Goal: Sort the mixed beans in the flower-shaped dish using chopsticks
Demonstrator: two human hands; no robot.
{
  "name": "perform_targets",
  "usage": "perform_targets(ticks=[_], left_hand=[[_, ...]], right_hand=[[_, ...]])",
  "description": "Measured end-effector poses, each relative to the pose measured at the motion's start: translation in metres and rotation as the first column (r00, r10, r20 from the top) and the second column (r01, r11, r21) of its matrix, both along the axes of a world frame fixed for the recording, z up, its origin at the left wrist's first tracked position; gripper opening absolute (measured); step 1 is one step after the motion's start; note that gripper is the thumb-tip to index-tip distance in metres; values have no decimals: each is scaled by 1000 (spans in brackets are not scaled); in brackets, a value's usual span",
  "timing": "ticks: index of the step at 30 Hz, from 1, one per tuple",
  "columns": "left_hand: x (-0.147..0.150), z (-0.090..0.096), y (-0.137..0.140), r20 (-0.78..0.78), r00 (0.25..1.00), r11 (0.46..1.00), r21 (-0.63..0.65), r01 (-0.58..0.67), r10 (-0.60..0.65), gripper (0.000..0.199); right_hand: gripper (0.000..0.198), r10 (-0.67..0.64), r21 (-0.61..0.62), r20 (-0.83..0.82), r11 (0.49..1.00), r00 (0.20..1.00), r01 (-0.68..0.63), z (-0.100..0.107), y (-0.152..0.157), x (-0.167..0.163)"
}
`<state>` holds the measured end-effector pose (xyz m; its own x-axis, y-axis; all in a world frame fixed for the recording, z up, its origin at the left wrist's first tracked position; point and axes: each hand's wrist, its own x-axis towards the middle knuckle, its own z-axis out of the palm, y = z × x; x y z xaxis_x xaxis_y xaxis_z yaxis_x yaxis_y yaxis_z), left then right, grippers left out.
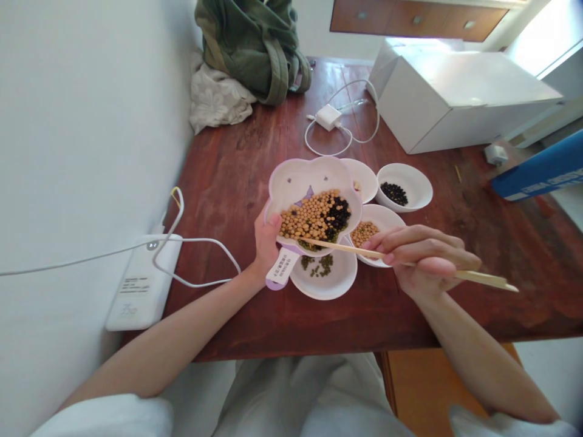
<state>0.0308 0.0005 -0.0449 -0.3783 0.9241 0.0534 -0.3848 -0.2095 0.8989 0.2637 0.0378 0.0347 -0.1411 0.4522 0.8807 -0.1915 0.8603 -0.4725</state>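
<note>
My left hand grips the left edge of a flower-shaped white bowl with a lilac rim and a labelled tab. The bowl is tilted toward me and holds yellow soybeans, black beans and some green mung beans. In my right hand is a pair of wooden chopsticks, their tips at the bowl's lower edge among the beans. Partly under the bowl stands a small white bowl of mung beans. Beside it are white bowls with soybeans and black beans; another white bowl is mostly hidden.
A white charger with cable lies behind the bowls. Farther back are a green bag and a large white box. A blue object stands at right. On the left, a white power strip with cables rests against the wall.
</note>
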Motion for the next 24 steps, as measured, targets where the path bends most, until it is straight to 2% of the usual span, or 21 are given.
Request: perform_targets(ticks=[4, 9, 12, 16, 20, 24], left_hand=[[-3, -9, 0, 6, 997, 996, 55, -71, 71, 48], [0, -4, -1, 43, 999, 992, 129, 4, -9, 36], [1, -3, 0, 20, 1000, 986, 168, -12, 9, 37], [0, -5, 1, -8, 999, 988, 149, -37, 39, 45], [2, -2, 1, -12, 1000, 990, 143, 13, -11, 53], [7, 8, -1, 15, 997, 982, 175, 77, -81, 57]], right_hand=[[41, 18, -13, 29, 1000, 999, -18, -2, 1, 3], [41, 45, -8, 29, 999, 999, -45, -3, 0, 3], [45, 65, -21, 8, 998, 998, -65, -1, -1, 2], [49, 65, -16, -15, 998, 998, -65, 1, -1, -1], [53, 58, -27, -52, 998, 997, -59, -2, -1, -1], [60, 42, -108, -71, 993, 997, -49, -2, -1, 8]])
